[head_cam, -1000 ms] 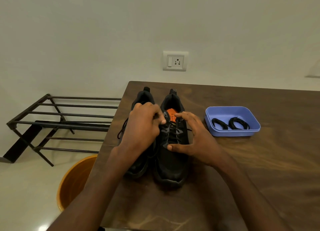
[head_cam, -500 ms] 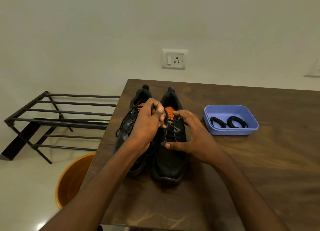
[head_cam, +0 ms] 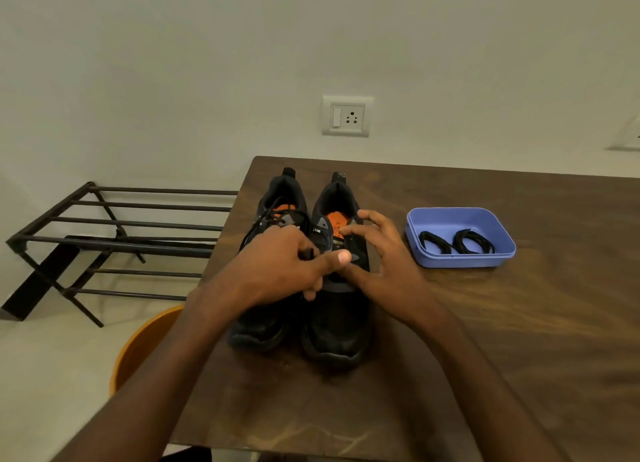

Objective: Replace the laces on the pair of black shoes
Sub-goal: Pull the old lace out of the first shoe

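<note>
This is looking like a home room, with a plain wall carrying a switch-and-socket plate [head_cam: 346,116] beyond the hands, a metal shoe rack [head_cam: 114,239] standing on the pale floor to their left, and a wooden table [head_cam: 519,323] lying under them.

Both shoes [head_cam: 301,288] stand side by side at the table's [head_cam: 519,323] left end, blocking my straight reach. Blue tray [head_cam: 460,257] sits right of them, a bare gap between. Wide bare wood right and near me. Wall [head_cam: 311,45] closes off the far edge.
</note>
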